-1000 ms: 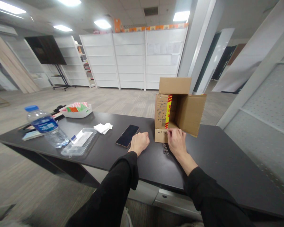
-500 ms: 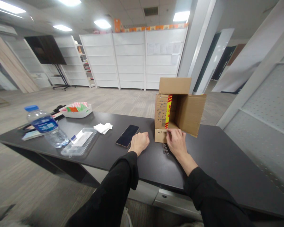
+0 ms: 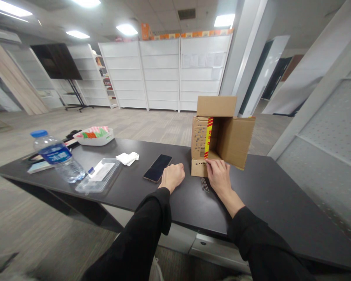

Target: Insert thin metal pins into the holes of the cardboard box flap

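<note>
A cardboard box (image 3: 226, 134) stands on the desk with its opening towards me and its flaps spread. Small holes run in a row across its bottom flap (image 3: 198, 169). At the right part of that flap, my right hand (image 3: 219, 175) is pinched closed against the cardboard; what lies between the fingertips is too small to make out. Several thin metal nails or screws (image 3: 204, 184) lie on the desk just below the flap. My left hand (image 3: 172, 176) rests on the desk as a loose fist, beside a black phone (image 3: 158, 168).
Left of the phone are folded white tissue (image 3: 128, 158), a clear plastic case (image 3: 101, 175) and a water bottle (image 3: 58, 156). A white basket (image 3: 95, 138) with colourful packets sits at the far left of the dark desk (image 3: 269, 207).
My right hand has shifted very slightly to the right at the bottom flap. My left hand and the things on the desk look unmoved.
</note>
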### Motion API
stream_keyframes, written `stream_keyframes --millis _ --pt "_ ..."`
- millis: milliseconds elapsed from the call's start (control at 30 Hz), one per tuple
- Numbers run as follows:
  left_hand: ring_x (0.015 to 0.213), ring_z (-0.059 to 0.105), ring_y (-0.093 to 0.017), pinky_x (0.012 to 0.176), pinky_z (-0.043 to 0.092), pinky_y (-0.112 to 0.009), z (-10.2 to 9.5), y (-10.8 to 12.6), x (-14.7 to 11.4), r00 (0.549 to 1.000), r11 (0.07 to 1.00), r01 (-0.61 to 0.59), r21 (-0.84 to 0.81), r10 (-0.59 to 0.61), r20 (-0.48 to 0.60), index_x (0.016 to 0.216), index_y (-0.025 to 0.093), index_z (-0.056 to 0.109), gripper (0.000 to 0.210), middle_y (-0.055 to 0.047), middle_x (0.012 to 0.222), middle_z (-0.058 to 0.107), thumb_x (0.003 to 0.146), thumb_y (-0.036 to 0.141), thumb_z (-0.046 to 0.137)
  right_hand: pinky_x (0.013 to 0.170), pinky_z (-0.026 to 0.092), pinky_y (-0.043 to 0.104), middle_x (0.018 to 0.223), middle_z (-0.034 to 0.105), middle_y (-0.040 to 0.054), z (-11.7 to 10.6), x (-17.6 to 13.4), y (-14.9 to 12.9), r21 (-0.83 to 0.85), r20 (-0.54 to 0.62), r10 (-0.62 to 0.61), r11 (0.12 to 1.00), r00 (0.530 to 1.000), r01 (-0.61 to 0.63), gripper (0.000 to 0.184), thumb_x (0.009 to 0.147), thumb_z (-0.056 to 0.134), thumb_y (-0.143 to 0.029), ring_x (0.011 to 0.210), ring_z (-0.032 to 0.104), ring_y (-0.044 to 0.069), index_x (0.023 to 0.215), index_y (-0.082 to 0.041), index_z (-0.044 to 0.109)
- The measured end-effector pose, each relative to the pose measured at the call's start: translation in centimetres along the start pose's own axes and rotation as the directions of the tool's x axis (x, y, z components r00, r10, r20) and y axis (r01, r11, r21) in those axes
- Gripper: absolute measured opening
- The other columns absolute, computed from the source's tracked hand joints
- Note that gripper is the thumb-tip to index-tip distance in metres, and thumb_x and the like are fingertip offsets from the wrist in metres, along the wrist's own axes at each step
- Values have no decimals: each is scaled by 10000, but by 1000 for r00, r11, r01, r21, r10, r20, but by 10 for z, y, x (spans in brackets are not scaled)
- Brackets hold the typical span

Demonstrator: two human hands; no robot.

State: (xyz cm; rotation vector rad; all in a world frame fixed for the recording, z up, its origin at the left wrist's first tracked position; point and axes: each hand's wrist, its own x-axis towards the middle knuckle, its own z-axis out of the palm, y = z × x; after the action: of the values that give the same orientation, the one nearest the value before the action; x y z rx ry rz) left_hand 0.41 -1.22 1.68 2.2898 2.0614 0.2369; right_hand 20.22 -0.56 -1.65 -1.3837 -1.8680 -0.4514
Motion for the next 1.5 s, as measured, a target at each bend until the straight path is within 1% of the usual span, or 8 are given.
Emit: stream_keyframes --millis 167,400,667,900,1000,1267,1500 --pt "921 677 -264 780 486 -347 2 -2 1 999 1000 -22 7 22 -24 1000 222 668 378 -123 958 710 924 266 300 820 302 352 989 697 83 -2 1 -2 2 -17 4 1000 1000 -4 225 961 430 -253 939 538 235 1013 -190 639" --pt "912 681 -249 776 485 -322 4 -2 1 999 1000 -22 12 23 -34 988 223 670 367 -109 943 712 923 273 312 835 312 352 1005 695 88 -7 2 -5 32 -37 9 999 999 -8 231 959 436 -250 951 544 231 1024 -192 650" --pt "901 681 -264 762 489 -342 6 -3 2 998 999 -32 10 33 -45 981 221 668 369 -117 942 712 916 269 308 830 314 339 998 695 84 -12 4 -5 59 -83 29 998 996 -24 232 961 442 -274 936 553 218 1004 -189 654" --pt "904 683 -254 771 489 -334 7 -3 3 999 1000 -24 17 24 -39 991 221 666 363 -113 941 712 919 276 314 803 322 336 949 691 61 -14 4 -5 90 -167 8 996 986 7 169 946 489 -268 903 551 209 978 -200 641" --pt "897 684 -258 760 491 -337 7 -3 3 998 999 -31 13 32 -46 976 221 666 361 -113 935 714 916 268 314 804 326 340 944 689 57 -15 3 -6 110 -185 10 994 983 10 155 944 498 -267 903 555 207 977 -204 636" --pt "896 685 -268 757 492 -348 7 -4 3 998 999 -37 12 38 -52 967 222 667 366 -113 931 714 914 259 307 811 319 352 928 680 51 -22 2 -7 197 -175 36 980 984 -1 143 936 512 -296 906 556 207 943 -208 624" --pt "891 685 -260 755 490 -338 7 -4 3 997 999 -41 3 41 -62 960 218 669 363 -109 925 716 915 261 312 798 322 352 891 676 37 -34 -4 -10 271 -122 37 962 992 -3 139 927 529 -316 870 568 203 886 -212 612"
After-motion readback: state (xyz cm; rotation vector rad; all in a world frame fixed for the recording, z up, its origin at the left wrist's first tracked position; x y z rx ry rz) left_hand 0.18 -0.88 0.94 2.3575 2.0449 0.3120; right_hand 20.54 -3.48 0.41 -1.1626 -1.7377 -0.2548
